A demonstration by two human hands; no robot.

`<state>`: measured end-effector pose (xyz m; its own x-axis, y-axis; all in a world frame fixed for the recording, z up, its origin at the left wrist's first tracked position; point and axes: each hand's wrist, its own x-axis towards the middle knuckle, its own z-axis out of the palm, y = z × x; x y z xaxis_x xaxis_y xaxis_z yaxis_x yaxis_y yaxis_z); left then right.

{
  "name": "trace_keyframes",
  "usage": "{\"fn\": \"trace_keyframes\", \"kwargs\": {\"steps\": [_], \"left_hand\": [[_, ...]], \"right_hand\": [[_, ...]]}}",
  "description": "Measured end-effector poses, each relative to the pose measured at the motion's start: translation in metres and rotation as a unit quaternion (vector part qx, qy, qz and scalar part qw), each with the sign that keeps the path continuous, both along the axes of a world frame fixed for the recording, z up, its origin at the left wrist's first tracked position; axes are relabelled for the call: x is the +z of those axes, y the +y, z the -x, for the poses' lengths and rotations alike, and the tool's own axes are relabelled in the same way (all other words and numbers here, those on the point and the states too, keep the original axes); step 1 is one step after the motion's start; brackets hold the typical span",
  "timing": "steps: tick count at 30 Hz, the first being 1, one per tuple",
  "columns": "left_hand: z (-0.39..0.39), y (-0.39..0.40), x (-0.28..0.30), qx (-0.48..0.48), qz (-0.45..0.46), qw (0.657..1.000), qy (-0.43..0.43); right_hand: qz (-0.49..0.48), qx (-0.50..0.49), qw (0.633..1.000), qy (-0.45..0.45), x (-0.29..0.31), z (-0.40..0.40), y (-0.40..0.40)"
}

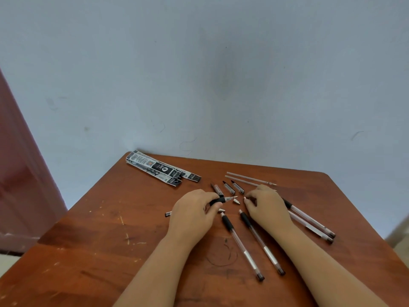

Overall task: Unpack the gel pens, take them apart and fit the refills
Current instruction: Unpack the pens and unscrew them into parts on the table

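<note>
I am gripping a gel pen [218, 200] by its black rubber grip in my left hand [194, 209], its metal tip pointing right. My right hand [264, 202] is pinching a small whitish piece; I cannot tell what it is. Two pen barrels [250, 242] are lying between my forearms on the brown wooden surface [110, 229]. The black-and-white pen wrappers [161, 169] are sitting near the far corner; their print is too small to read.

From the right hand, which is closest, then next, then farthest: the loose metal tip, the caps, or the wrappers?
1. Metal tip, just left of the right hand.
2. Caps, behind it, toward the wall.
3. Wrappers, far left corner.
</note>
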<state>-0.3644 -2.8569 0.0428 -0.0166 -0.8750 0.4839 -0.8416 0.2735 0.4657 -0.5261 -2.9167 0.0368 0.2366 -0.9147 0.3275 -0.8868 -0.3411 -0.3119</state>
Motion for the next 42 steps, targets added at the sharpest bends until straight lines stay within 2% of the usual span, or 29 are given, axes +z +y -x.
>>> {"fn": "trace_keyframes", "kwargs": {"steps": [4,7,10,14,28,35,38,42], "left_hand": [[0.001,0.001,0.001,-0.001,-0.007,1.000,-0.003],[0.000,0.003,0.000,-0.020,0.010,1.000,0.001],[0.001,0.004,-0.001,-0.050,0.031,0.998,-0.009],[0.000,0.005,-0.003,-0.063,0.035,0.997,-0.018],[-0.003,0.008,0.000,-0.045,0.042,0.998,-0.025],[-0.005,0.008,0.001,-0.008,0.040,0.999,-0.018],[-0.006,0.008,0.002,0.040,0.040,0.998,0.007],[-0.007,0.005,0.002,0.082,0.043,0.996,0.020]], "right_hand": [[0.021,0.018,0.999,-0.034,0.003,0.004,0.004],[0.058,0.060,0.991,-0.108,0.013,0.009,0.014],[0.012,0.134,0.978,-0.158,0.022,0.006,0.025],[-0.055,0.196,0.970,-0.133,0.024,0.000,0.031],[-0.073,0.175,0.974,-0.126,0.040,0.012,0.034],[-0.060,0.155,0.984,-0.061,0.046,0.019,0.030],[-0.023,0.123,0.992,-0.027,0.052,0.035,0.022],[0.013,0.036,0.999,-0.037,0.052,0.057,0.009]]}}
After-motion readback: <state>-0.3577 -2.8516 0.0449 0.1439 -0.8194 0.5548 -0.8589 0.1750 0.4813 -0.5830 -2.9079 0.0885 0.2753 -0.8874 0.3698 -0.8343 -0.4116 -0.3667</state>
